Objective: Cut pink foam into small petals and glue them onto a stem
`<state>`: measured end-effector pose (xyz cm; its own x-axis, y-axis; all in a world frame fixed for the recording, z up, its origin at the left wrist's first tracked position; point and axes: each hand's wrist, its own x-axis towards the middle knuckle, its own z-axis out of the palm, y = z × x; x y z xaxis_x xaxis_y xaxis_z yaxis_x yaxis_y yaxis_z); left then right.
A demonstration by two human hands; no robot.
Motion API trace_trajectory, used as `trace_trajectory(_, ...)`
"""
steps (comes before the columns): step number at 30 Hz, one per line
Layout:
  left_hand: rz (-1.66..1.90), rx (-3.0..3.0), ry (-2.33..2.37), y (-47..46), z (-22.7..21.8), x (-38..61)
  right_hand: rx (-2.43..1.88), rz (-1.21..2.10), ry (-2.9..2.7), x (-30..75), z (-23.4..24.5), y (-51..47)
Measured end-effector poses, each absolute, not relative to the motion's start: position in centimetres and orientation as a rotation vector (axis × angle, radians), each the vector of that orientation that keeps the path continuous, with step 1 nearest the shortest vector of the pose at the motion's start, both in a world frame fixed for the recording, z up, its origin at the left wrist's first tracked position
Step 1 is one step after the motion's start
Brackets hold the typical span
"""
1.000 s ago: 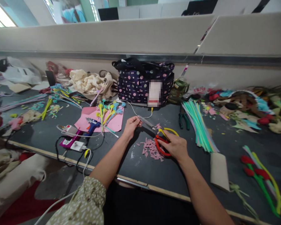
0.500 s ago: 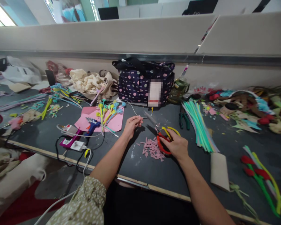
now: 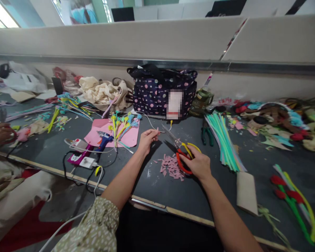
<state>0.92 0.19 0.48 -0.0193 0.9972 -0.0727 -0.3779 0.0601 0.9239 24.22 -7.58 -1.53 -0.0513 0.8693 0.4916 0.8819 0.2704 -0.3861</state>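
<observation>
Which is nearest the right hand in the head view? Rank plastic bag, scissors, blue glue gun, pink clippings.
1. Scissors: held in the right hand.
2. Pink clippings: just left.
3. Blue glue gun: farther left.
4. Plastic bag: far left, back.

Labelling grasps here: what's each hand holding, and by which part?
Right hand: scissors, by the red and yellow handles. Left hand: apparently a small pink piece, pinched; too small to tell where.
</observation>
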Motion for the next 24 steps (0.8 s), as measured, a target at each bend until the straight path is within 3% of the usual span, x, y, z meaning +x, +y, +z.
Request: trace_trajectory(24,1.313,0.793,0.881,0.23,0.8,0.66,-1.474,0.031,-1.988,24.29,-1.77,-7.64)
